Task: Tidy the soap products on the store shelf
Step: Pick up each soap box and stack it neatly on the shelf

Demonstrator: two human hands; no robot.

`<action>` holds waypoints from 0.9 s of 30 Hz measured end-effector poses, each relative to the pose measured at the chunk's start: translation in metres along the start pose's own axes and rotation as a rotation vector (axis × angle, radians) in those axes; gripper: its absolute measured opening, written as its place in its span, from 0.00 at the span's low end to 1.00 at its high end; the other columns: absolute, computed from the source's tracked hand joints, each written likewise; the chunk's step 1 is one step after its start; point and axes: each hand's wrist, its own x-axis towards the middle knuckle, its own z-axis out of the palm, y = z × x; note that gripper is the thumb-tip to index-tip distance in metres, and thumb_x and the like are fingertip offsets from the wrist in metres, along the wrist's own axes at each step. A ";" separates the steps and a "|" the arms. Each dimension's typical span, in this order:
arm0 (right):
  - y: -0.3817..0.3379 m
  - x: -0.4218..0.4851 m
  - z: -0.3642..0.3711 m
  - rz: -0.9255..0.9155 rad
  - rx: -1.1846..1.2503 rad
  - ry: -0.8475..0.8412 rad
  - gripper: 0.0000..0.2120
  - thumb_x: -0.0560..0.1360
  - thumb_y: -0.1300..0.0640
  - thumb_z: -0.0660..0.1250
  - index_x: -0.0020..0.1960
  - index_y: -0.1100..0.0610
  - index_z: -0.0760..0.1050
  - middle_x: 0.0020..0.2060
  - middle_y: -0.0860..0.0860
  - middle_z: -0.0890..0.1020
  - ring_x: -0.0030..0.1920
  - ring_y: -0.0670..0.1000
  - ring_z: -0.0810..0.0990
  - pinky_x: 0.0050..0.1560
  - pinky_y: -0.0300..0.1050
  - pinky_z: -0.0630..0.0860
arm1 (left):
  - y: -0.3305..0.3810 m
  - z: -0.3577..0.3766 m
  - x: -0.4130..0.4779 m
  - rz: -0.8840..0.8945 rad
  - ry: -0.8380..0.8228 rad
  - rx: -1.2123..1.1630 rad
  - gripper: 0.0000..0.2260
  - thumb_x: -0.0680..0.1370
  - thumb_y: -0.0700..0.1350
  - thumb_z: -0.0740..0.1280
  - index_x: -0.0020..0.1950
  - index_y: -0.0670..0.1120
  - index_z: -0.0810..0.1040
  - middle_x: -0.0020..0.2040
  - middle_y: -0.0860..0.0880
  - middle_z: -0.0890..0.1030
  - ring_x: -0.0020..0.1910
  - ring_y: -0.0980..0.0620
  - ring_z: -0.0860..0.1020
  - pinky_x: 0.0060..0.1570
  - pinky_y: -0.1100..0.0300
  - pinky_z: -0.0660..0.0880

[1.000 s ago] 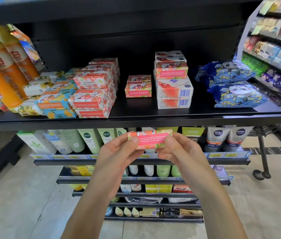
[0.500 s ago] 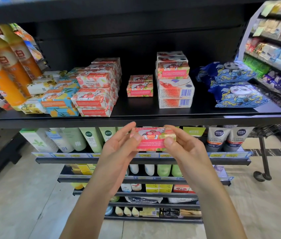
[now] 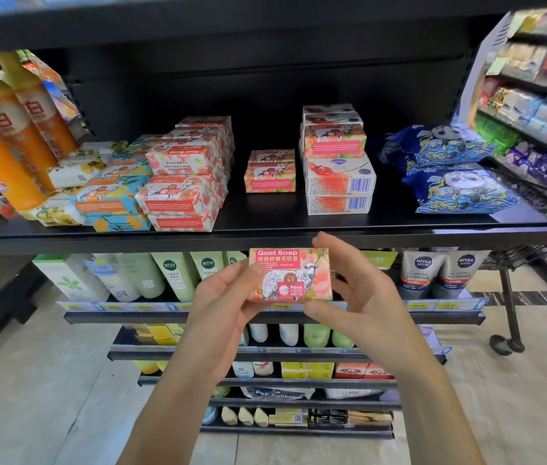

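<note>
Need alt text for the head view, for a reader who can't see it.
A pink Goat Soap box, label facing the camera, is held by the left hand and right hand just below the black shelf edge. Stacks of similar soap boxes sit on it.

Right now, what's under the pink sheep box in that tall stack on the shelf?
Under the pink sheep box lie two white barcoded boxes, stacked on the black shelf. Anything behind them is hidden.
</note>
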 end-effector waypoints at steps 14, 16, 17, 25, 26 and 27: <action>-0.019 0.048 -0.011 -0.393 -0.760 0.268 0.36 0.67 0.55 0.82 0.72 0.57 0.74 0.65 0.50 0.74 0.67 0.48 0.71 0.69 0.30 0.63 | 0.022 0.006 0.036 0.277 -0.038 0.265 0.23 0.76 0.56 0.68 0.69 0.50 0.79 0.60 0.55 0.85 0.61 0.59 0.81 0.62 0.61 0.78; -0.027 0.064 -0.023 -0.380 -0.772 0.311 0.36 0.67 0.55 0.82 0.73 0.56 0.73 0.66 0.50 0.73 0.68 0.49 0.70 0.69 0.31 0.64 | 0.019 -0.003 0.049 0.376 0.004 0.514 0.24 0.77 0.59 0.69 0.71 0.54 0.78 0.65 0.59 0.82 0.65 0.62 0.77 0.67 0.59 0.74; -0.033 0.072 -0.029 -0.359 -0.777 0.328 0.36 0.68 0.55 0.82 0.73 0.55 0.72 0.67 0.49 0.73 0.68 0.49 0.70 0.69 0.34 0.65 | 0.016 -0.009 0.057 0.426 0.031 0.693 0.23 0.78 0.59 0.70 0.72 0.56 0.77 0.67 0.60 0.79 0.68 0.62 0.75 0.70 0.59 0.71; -0.057 0.126 -0.061 -0.202 -0.843 0.326 0.36 0.70 0.52 0.81 0.75 0.55 0.72 0.69 0.50 0.72 0.67 0.50 0.71 0.67 0.37 0.70 | -0.010 -0.035 0.102 0.609 0.086 1.280 0.24 0.78 0.52 0.73 0.73 0.49 0.77 0.73 0.52 0.76 0.75 0.51 0.70 0.74 0.59 0.57; -0.057 0.130 -0.063 -0.183 -0.835 0.318 0.37 0.70 0.52 0.81 0.75 0.55 0.71 0.70 0.49 0.72 0.65 0.48 0.72 0.61 0.26 0.67 | -0.011 -0.035 0.102 0.618 0.098 1.260 0.23 0.78 0.52 0.74 0.72 0.49 0.77 0.73 0.52 0.76 0.74 0.51 0.71 0.74 0.59 0.57; -0.058 0.133 -0.065 -0.173 -0.833 0.319 0.37 0.70 0.51 0.81 0.75 0.56 0.72 0.69 0.49 0.72 0.62 0.46 0.71 0.55 0.19 0.64 | -0.012 -0.035 0.102 0.625 0.104 1.248 0.23 0.78 0.51 0.74 0.72 0.49 0.78 0.72 0.52 0.76 0.74 0.51 0.71 0.74 0.59 0.57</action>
